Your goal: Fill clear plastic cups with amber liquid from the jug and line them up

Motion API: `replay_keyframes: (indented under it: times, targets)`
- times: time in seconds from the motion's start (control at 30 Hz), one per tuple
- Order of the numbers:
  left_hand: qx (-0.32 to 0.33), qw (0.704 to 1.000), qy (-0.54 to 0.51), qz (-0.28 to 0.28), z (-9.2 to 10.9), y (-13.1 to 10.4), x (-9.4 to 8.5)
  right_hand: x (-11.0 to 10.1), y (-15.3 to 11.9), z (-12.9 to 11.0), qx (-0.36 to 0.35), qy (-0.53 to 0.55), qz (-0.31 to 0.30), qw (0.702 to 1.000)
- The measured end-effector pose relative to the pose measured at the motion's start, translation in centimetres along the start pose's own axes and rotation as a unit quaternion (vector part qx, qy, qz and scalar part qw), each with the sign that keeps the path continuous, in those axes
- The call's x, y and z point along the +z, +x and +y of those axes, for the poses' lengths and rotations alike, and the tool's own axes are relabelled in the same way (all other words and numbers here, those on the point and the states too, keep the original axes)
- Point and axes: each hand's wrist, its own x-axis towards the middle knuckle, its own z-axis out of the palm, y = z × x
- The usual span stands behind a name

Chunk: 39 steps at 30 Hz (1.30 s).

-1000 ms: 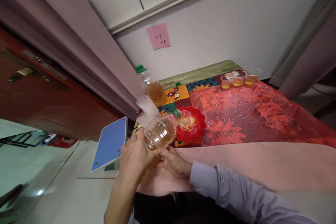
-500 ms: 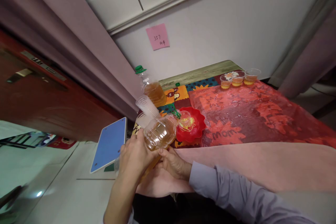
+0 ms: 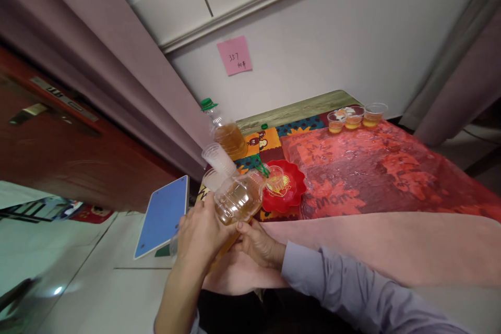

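Both my hands grip a large clear bottle (image 3: 239, 199) of amber liquid, tilted with its neck toward the far right. My left hand (image 3: 201, 229) wraps its left side; my right hand (image 3: 258, 244) holds it low on the right, thumb on the plastic. The bottle's mouth is over a clear plastic cup (image 3: 275, 177) standing in a red scalloped plate (image 3: 291, 197). Some yellowish liquid shows in that cup. A green strap-like piece (image 3: 259, 165) hangs by the bottle's neck. Just beyond the bottle lies a stack of clear cups (image 3: 219, 159).
A second bottle (image 3: 230, 138) with a green cap stands at the back left. Three cups (image 3: 353, 118) holding amber liquid are at the table's far right. A small green cap (image 3: 264, 126) lies near the back edge. A blue board (image 3: 163, 216) is at the left.
Hardly anything differs. Both hands hold the tilted bottle over the cup in the same pose, and the view has shifted very slightly.
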Motion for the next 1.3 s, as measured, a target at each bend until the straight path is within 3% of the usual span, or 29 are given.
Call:
replay_keyframes:
  times: [0.43,0.53,0.67,0.8,0.97,1.3]
  targets:
    - [0.021,0.999,-0.006,0.046,-1.4,0.4,2.0,-0.1,0.0,0.0,0.003,-0.009,0.007,1.000]
    - [0.021,0.998,-0.037,0.053,-2.1,0.4,2.6,-0.3,0.0,-0.1,0.004,-0.026,0.026,0.999]
    - [0.035,0.984,-0.135,0.106,-3.6,0.4,4.2,-0.2,0.2,-0.6,-0.019,-0.078,0.042,0.996]
    - [0.036,0.944,-0.271,0.186,-5.0,-0.2,6.3,-0.3,0.5,-1.6,-0.093,-0.129,0.021,0.987]
    - [-0.046,0.861,-0.444,0.246,-7.2,-1.6,9.5,-1.1,1.0,-2.4,-0.086,-0.193,-0.071,0.975]
    - [-0.109,0.752,-0.569,0.315,-12.3,-2.4,17.5,-3.4,1.3,-0.4,-0.063,-0.289,-0.080,0.952]
